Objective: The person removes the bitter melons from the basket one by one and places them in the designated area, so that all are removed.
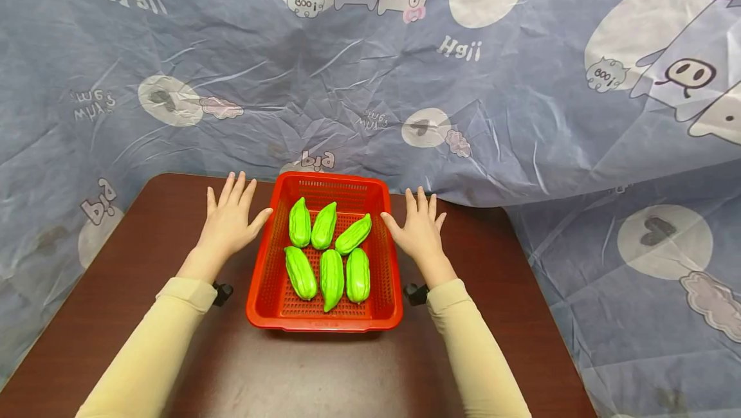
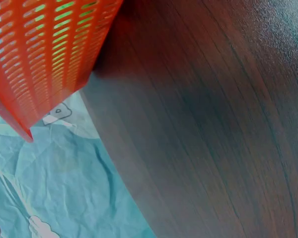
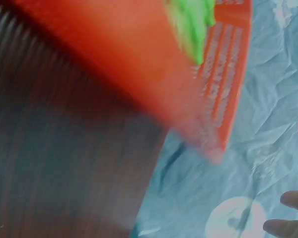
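Observation:
A red plastic basket [image 1: 324, 324] with slotted walls stands on the table. Inside it lie several bright green, ridged bitter melons [image 1: 332, 276], arranged in two rough rows. My left hand [image 1: 228, 218] is held beside the basket's left wall, fingers straight and spread, thumb pointing at the rim. On the opposite side my right hand [image 1: 420, 230] is also spread, its thumb tip close to the right rim. Neither palm holds anything. The left wrist view shows the slotted basket wall [image 2: 49, 54] with green behind it; in the right wrist view the wall [image 3: 134, 54] is blurred.
The dark brown wooden table [image 1: 312, 373] has rounded far corners. Behind and around it hangs a wrinkled blue-grey cloth [image 1: 347, 71] printed with cartoon figures, reaching the table's far edge. Small black wrist mounts [image 1: 222, 294] show at both cuffs.

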`<state>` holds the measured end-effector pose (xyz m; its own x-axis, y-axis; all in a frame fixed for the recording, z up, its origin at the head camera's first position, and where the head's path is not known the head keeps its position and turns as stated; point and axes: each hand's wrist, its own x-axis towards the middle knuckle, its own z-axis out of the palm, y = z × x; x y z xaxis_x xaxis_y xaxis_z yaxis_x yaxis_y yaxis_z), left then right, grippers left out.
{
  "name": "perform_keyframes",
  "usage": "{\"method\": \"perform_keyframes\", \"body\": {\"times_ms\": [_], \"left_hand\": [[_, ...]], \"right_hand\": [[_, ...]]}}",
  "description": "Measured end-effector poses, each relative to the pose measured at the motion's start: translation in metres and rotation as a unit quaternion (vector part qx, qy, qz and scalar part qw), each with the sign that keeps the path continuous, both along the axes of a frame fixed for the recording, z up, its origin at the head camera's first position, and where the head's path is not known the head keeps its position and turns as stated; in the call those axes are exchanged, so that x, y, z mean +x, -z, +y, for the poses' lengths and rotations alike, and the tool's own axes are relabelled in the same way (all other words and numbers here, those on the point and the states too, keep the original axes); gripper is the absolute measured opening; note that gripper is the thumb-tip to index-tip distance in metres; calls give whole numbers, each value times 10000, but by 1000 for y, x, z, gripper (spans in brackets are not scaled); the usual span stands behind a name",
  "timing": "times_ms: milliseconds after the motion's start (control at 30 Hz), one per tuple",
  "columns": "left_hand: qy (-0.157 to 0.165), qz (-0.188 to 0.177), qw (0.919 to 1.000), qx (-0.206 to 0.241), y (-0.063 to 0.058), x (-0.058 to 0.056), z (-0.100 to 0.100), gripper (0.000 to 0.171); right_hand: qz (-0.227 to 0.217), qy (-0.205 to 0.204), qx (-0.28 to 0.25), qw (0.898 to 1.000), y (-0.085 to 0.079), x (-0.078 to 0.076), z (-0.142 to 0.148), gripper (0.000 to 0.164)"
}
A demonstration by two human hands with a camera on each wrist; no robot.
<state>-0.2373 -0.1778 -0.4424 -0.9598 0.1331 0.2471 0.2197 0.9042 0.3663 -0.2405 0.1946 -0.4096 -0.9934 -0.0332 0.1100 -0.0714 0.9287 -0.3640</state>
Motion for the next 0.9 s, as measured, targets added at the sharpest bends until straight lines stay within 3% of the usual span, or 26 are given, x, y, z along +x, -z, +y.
{"method": "perform_keyframes", "body": {"times_ms": [200, 433, 633, 900], "left_hand": [[106, 147, 9991, 389, -3, 6, 3, 72], [293, 230, 9965, 748, 5, 14, 11, 66], [301, -92, 9944, 1013, 14, 23, 18, 62], [212, -217, 9935, 1100, 28, 30, 24, 56]], "right_hand": [[-9, -91, -119, 9999, -9, 4, -25, 84], [145, -43, -339, 9993, -4, 5, -57, 77], [-253, 223, -435, 9985, 6, 4, -79, 70], [-847, 584, -198, 9945, 24, 3, -96, 67]]}}
